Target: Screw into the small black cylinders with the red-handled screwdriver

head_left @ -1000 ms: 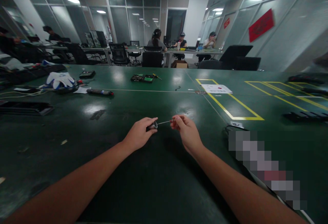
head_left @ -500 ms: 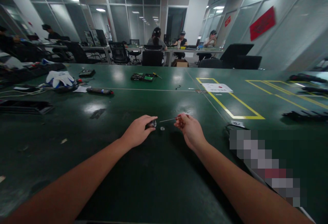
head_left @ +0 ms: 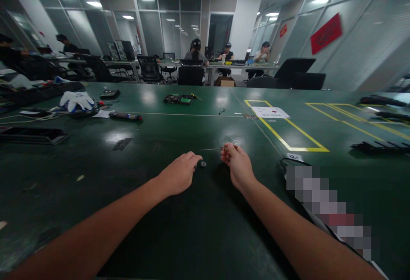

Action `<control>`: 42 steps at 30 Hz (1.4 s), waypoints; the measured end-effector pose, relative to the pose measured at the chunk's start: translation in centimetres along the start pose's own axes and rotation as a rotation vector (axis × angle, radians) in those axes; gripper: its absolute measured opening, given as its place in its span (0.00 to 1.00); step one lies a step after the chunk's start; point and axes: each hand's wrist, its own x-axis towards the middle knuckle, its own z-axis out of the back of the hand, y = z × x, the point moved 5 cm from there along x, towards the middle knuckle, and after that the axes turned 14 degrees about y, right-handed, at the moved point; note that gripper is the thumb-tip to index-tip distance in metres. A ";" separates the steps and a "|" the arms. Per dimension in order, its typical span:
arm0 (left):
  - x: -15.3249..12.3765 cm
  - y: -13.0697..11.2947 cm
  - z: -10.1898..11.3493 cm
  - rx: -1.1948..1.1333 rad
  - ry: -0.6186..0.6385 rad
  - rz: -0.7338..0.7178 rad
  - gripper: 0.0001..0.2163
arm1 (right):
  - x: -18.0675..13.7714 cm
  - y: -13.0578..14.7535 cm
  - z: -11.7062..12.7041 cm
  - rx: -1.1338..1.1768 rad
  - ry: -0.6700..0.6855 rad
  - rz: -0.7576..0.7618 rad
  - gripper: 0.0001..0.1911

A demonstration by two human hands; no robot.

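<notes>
My left hand (head_left: 181, 172) is closed just above the green table, turned with its back toward me. It is curled round a short dark tube with a metal rim, now almost wholly hidden by the fingers. A small round metal piece (head_left: 203, 164) lies on the table just beyond the left fingertips. My right hand (head_left: 236, 160) pinches a thin screwdriver (head_left: 212, 149) by its reddish end, mostly covered by the fingers. Its slim metal shaft points left, apart from the left hand and above the round piece.
On the right lies a long blurred-out item (head_left: 326, 203) with a dark cord. A dark cylindrical tool (head_left: 125, 116), white gloves (head_left: 76, 99) and a black tray (head_left: 33, 135) are at the left. Farther back sit a circuit board (head_left: 178, 99) and a paper sheet (head_left: 269, 112).
My left hand has turned over and lowered slightly, so the tube's open end has gone out of sight. The right hand still holds the screwdriver, its shaft now more level.
</notes>
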 end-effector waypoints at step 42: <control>-17.9 21.1 12.4 -1.273 -0.950 0.490 0.12 | -0.3 -0.1 -0.3 -0.026 0.039 -0.032 0.13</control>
